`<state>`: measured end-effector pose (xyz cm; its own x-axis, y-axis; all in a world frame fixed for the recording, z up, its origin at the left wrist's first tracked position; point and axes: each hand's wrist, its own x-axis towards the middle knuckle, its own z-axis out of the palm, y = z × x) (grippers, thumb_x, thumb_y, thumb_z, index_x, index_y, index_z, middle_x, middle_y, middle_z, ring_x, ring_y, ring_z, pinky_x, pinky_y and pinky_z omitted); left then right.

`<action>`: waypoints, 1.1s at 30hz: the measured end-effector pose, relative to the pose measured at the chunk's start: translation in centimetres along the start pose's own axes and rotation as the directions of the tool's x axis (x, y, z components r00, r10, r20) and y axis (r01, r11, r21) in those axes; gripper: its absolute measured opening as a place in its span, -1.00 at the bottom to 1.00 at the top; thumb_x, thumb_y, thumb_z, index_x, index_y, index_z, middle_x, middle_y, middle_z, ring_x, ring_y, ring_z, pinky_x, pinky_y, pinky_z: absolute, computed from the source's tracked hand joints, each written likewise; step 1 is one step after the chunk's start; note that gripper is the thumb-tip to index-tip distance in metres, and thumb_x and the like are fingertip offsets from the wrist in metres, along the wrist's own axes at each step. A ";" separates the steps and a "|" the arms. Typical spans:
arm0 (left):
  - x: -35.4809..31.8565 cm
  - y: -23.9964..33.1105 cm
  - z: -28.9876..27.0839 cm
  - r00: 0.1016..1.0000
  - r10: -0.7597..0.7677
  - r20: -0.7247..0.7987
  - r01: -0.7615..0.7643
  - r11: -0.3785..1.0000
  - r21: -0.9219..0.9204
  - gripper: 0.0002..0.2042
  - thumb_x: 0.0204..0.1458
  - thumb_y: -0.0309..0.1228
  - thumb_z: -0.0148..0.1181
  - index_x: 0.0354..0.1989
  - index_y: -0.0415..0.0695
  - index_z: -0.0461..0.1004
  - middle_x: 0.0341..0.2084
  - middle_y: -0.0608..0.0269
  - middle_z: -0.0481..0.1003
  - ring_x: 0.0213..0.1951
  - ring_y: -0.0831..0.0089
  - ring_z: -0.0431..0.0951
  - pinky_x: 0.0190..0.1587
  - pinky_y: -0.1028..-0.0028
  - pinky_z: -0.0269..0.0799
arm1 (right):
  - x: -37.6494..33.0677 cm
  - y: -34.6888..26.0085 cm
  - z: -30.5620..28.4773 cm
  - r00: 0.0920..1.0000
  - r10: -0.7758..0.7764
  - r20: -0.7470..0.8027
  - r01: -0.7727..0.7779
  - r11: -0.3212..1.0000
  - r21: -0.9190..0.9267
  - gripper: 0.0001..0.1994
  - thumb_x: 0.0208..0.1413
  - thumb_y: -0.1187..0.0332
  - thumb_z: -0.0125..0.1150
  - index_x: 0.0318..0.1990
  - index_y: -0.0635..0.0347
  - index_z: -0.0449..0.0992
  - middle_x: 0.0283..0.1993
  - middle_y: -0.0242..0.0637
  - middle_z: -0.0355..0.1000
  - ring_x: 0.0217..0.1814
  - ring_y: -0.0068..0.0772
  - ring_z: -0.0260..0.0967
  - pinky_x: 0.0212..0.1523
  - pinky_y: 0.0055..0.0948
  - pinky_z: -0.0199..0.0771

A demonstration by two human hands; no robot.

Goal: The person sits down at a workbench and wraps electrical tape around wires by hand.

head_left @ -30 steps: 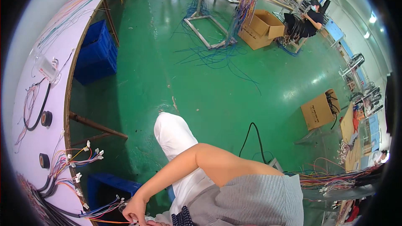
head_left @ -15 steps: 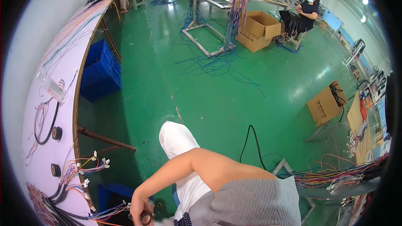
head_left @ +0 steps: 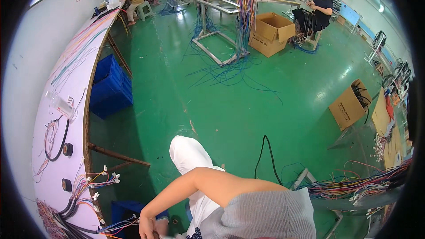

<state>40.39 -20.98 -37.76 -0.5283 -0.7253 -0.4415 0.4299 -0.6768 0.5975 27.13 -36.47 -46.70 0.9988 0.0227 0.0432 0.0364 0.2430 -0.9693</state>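
My right forearm bends down to the lower edge, where my right hand [head_left: 147, 227] is closed on a small dark roll of tape [head_left: 155, 234]. The lower edge cuts off most of the roll, and my fingers partly cover it. Beside this hand, thin coloured wires [head_left: 119, 226] with small end connectors stick out from a black-sheathed cable bundle [head_left: 73, 210] on the table. More wires with white connectors [head_left: 95, 196] fan out over the table's edge. My left hand does not show.
The long pale table [head_left: 66, 79] at left carries two dark tape rolls [head_left: 67, 185], a clear plastic bottle [head_left: 60, 105] and loose wires. Blue crates [head_left: 111, 89] stand beneath. Cardboard boxes [head_left: 349, 110], a metal frame [head_left: 221, 59] with hanging wires and a seated person [head_left: 321, 9] are farther off.
The view has shifted slightly, so the table and floor things sit a little lower and farther right. My right hand has sunk lower, and less of the tape roll shows.
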 end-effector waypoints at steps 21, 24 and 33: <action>1.0 -2.1 -5.4 0.980 0.156 0.121 -0.138 0.980 -0.141 -0.72 0.15 -0.32 -0.09 -0.43 -0.30 0.41 -0.42 0.07 0.42 -0.26 0.28 0.39 -0.09 0.30 0.30 | -2.5 -1.1 1.7 0.968 -0.145 -0.206 0.131 0.988 -0.077 -0.39 0.05 0.26 0.28 0.26 0.14 0.24 0.14 -0.24 0.30 0.18 -0.40 0.21 0.19 -0.37 0.22; 0.3 -0.9 -4.2 0.988 0.048 0.146 -0.022 0.984 -0.177 -0.61 0.17 -0.21 -0.13 -0.54 -0.29 0.41 -0.44 0.10 0.37 -0.25 0.27 0.36 -0.09 0.32 0.33 | -2.4 -2.6 1.6 0.992 -0.045 -0.115 0.031 0.992 -0.118 -0.35 0.10 0.02 0.14 0.27 0.20 0.22 0.31 -0.19 0.17 0.36 -0.32 0.05 0.33 -0.31 -0.01; 0.2 1.8 -2.6 0.993 -0.091 -0.074 0.079 0.985 -0.151 -0.66 0.25 -0.18 -0.22 -0.21 -0.21 0.38 -0.59 0.36 0.33 -0.49 0.52 0.37 -0.21 0.50 0.32 | -0.7 -2.8 -0.4 0.998 0.039 0.044 -0.044 0.991 0.126 -0.36 0.06 0.14 0.19 0.24 0.31 0.23 0.30 -0.17 0.15 0.36 -0.28 0.05 0.34 -0.28 -0.03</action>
<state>42.97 -22.66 -38.51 -0.5099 -0.6680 -0.5421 0.4926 -0.7433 0.4526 26.32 -37.58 -44.17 0.9971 0.0749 0.0162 -0.0120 0.3619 -0.9321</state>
